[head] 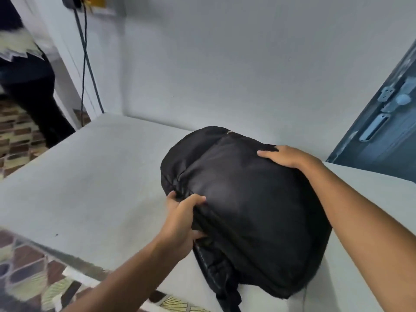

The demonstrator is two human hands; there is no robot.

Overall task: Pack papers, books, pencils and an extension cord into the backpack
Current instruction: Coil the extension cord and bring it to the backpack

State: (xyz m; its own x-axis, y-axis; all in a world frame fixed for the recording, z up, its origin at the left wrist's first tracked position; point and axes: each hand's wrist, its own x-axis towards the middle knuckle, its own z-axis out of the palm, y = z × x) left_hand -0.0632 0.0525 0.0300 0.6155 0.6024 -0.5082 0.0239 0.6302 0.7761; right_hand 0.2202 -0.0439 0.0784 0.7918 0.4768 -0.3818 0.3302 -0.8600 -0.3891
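A bulging black backpack lies flat on the pale table, its straps hanging over the near edge. My left hand grips the fabric at the backpack's left side, thumb on top and fingers curled under a fold. My right hand rests on the far right upper part, thumb stretched across the fabric, fingers over the far edge and out of sight. No papers, books, pencils or extension cord show anywhere in view.
A grey wall rises right behind the table. A blue door with a handle stands at the right. Cables hang down the wall at the left. A person in dark clothes stands at far left on patterned floor tiles.
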